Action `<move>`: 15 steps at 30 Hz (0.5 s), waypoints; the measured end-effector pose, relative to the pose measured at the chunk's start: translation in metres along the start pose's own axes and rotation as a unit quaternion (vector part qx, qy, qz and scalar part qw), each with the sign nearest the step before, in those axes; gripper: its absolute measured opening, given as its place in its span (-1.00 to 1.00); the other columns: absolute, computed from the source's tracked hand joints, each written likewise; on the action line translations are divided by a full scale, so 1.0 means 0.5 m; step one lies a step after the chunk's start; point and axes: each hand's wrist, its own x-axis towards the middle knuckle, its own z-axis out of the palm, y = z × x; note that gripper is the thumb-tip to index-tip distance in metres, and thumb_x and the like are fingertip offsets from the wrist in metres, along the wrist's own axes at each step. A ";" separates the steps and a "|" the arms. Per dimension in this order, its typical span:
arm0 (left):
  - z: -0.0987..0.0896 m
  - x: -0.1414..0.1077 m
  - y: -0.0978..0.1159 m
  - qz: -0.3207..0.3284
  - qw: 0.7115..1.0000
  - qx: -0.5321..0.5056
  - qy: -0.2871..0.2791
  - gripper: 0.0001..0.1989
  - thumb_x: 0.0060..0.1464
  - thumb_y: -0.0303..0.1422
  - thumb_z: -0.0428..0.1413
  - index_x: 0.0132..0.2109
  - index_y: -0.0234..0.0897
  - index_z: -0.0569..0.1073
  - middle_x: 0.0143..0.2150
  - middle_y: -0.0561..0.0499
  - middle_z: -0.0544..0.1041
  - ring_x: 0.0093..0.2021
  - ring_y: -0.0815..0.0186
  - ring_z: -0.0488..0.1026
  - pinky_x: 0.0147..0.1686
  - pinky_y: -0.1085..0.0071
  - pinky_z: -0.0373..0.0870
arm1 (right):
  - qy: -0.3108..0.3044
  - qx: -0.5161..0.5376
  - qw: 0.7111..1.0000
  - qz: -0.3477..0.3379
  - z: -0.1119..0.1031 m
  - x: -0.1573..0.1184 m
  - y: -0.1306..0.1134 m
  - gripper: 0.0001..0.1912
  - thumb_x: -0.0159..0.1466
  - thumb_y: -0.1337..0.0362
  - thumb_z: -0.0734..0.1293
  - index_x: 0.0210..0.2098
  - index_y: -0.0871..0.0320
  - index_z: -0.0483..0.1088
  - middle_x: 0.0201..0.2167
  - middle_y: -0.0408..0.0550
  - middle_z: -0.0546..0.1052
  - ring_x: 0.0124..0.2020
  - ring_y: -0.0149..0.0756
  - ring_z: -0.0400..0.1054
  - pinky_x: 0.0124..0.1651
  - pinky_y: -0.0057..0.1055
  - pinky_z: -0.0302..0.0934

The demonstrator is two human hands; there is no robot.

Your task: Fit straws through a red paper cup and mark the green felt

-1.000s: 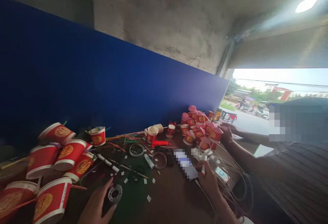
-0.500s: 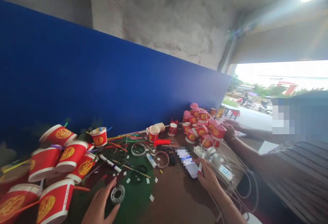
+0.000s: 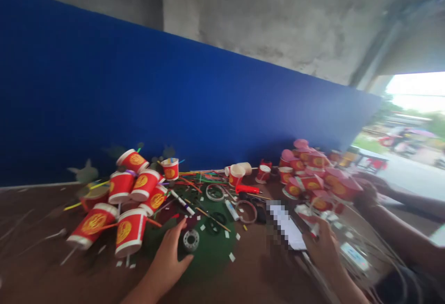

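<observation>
My left hand (image 3: 171, 254) is open, thumb and fingers spread beside a grey ring-shaped roll (image 3: 191, 240) on the table. No grip on the roll shows. Fingers of my right hand (image 3: 323, 244) are closed round a slim white object (image 3: 306, 214) with a bit of red, its details blurred. A phone (image 3: 295, 238) with a lit, partly pixelated screen lies beside that hand. Between my hands are a black-and-white marker (image 3: 182, 203), a white tube (image 3: 232, 210), tape rings (image 3: 246, 212) and small white paper pieces (image 3: 232, 257).
Red paper cups (image 3: 130, 233) with sticks are piled at the left. More cups with pink tops (image 3: 342, 187) stand at the right, near another person's hand (image 3: 366, 195). Cables and a white power strip (image 3: 354, 256) lie at the right. A blue panel (image 3: 208, 109) stands behind.
The view has swung left, so the table items sit further right and more of the left cup pile shows. My left hand remains open by the roll; my right hand still grips the white object.
</observation>
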 end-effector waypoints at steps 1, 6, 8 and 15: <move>-0.001 0.000 0.005 -0.004 1.000 -0.015 -0.003 -0.27 -0.13 -0.46 0.06 0.26 -0.35 0.14 0.19 -0.25 0.32 0.21 0.03 0.25 0.21 -0.03 0.15 | -0.015 0.025 0.999 -0.019 0.006 0.008 -0.037 -0.59 0.05 0.21 0.20 -0.10 0.14 0.23 -0.18 0.09 0.52 -0.16 -0.05 0.38 -0.09 -0.15 0.23; 0.001 -0.001 -0.005 0.006 0.997 -0.083 0.006 -0.17 -0.21 -0.57 0.01 0.29 -0.40 0.06 0.21 -0.29 0.25 0.25 0.04 0.18 0.26 -0.03 0.05 | -0.198 0.169 0.952 -0.159 0.072 -0.010 -0.306 -0.68 0.15 0.27 0.21 -0.08 0.10 0.25 -0.13 0.02 0.47 -0.11 -0.21 0.36 -0.06 -0.28 0.24; 0.002 -0.003 -0.016 0.002 0.994 -0.113 -0.007 -0.14 -0.24 -0.60 -0.02 0.31 -0.43 0.01 0.24 -0.30 0.20 0.27 0.06 0.14 0.27 -0.02 0.02 | -0.305 0.172 0.916 -0.197 0.104 -0.035 -0.405 -0.61 0.10 0.33 0.24 -0.05 0.10 0.25 -0.08 0.01 0.44 -0.05 -0.20 0.32 0.02 -0.25 0.21; 0.004 0.001 -0.030 -0.044 0.974 -0.221 0.017 -0.14 -0.30 -0.66 -0.14 0.28 -0.37 0.07 0.22 -0.20 0.24 0.24 0.20 0.20 0.28 0.09 0.07 | -0.436 0.177 0.846 -0.250 0.183 -0.089 -0.510 -0.45 0.03 0.38 0.31 0.03 0.17 0.18 -0.01 0.08 0.38 0.04 -0.10 0.25 0.13 -0.09 0.13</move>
